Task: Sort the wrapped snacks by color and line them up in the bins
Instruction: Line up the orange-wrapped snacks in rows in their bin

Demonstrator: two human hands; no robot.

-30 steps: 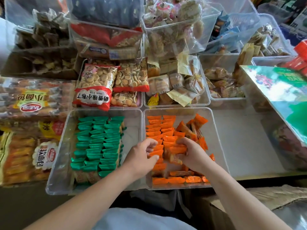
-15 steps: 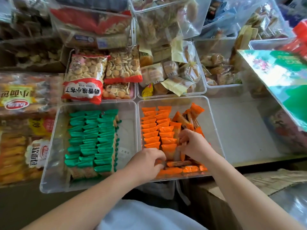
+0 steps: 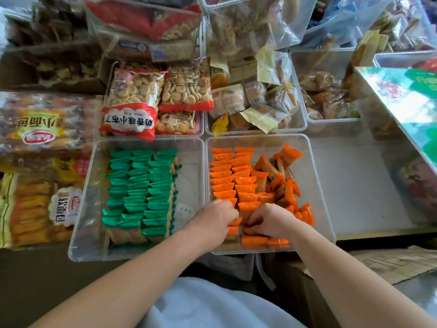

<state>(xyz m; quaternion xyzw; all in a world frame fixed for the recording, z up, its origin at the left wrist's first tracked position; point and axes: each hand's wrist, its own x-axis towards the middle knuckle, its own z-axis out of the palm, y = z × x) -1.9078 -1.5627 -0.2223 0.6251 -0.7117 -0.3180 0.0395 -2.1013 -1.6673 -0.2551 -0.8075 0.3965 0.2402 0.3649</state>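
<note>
Two clear bins sit side by side. The left bin (image 3: 82,209) holds green wrapped snacks (image 3: 139,185) lined up in three columns. In the right bin (image 3: 316,185), orange wrapped snacks (image 3: 224,178) stand in two tidy columns at its left, with a loose heap (image 3: 283,176) on their right. Both my hands are down in the near end of the right bin. My left hand (image 3: 212,221) has its fingers curled onto the orange snacks at the near end of the rows. My right hand (image 3: 269,221) grips orange snacks close beside it.
Bags of small round biscuits (image 3: 132,102) and bins of wrapped pastries (image 3: 255,95) crowd the space behind. Bread packs (image 3: 35,204) lie to the left. A green printed box (image 3: 406,107) leans at the right, over a bare white surface (image 3: 359,181).
Both hands have shifted toward the near end of the orange bin and drawn closer together. The view has tipped a little.
</note>
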